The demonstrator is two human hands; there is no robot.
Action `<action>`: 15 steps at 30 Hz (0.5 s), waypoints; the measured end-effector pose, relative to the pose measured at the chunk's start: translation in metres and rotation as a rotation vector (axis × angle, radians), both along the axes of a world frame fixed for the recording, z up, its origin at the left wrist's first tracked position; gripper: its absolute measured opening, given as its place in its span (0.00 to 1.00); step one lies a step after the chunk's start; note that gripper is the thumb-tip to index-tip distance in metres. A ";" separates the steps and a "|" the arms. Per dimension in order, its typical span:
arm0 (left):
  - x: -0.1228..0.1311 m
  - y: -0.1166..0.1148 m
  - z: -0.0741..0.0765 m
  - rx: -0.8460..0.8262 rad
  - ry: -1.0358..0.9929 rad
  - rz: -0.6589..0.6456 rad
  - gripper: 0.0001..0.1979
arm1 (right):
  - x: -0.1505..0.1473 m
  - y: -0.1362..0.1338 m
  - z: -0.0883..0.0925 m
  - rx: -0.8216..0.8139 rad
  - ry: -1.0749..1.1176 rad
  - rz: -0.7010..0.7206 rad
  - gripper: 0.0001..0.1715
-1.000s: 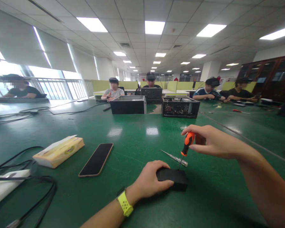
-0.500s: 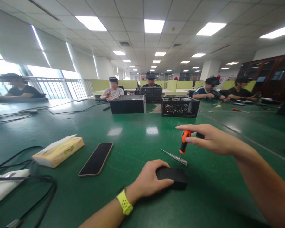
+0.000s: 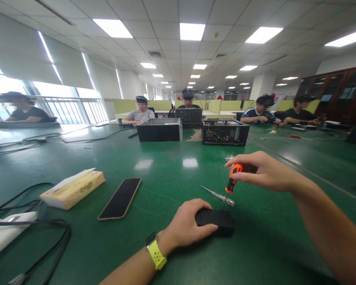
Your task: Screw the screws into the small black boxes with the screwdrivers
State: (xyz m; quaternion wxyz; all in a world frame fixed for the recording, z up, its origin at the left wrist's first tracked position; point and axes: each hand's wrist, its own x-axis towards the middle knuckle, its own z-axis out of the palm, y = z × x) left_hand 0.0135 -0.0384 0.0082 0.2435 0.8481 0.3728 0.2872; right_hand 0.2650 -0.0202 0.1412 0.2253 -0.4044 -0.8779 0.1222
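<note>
A small black box (image 3: 218, 221) lies on the green table, and my left hand (image 3: 188, 223) grips its left end between thumb and fingers. Above the box my right hand (image 3: 259, 170) holds an orange and black screwdriver (image 3: 233, 178) by its handle. The screwdriver leans a little to the right, its shaft running down to the box's far edge near the right end; the exact tip contact is too small to make out. Just behind the box lies a clear-handled slim screwdriver (image 3: 219, 196), touched by neither hand.
To the left lie a phone (image 3: 120, 199), a yellow tissue pack (image 3: 74, 189), a white power strip (image 3: 12, 231) and black cables (image 3: 62, 237). Two open computer cases (image 3: 160, 132) stand farther back. Several people sit around the far side. Another screwdriver (image 3: 296, 136) lies far right.
The screwdriver's handle has tipped slightly to the right, and my right hand's fingers have curled more around it. My left hand and the box have stayed almost still.
</note>
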 end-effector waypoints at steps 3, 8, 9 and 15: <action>-0.001 0.000 0.000 0.004 0.021 -0.006 0.18 | 0.001 0.000 0.000 -0.026 0.002 -0.001 0.23; -0.003 0.002 0.001 0.066 0.171 -0.027 0.17 | 0.003 0.000 0.001 -0.064 0.000 -0.003 0.21; -0.003 0.002 0.001 0.083 0.210 -0.032 0.17 | 0.003 0.000 0.001 -0.065 -0.002 -0.003 0.21; -0.002 0.004 0.004 0.153 0.320 -0.060 0.15 | 0.002 0.001 0.000 -0.057 0.016 0.006 0.23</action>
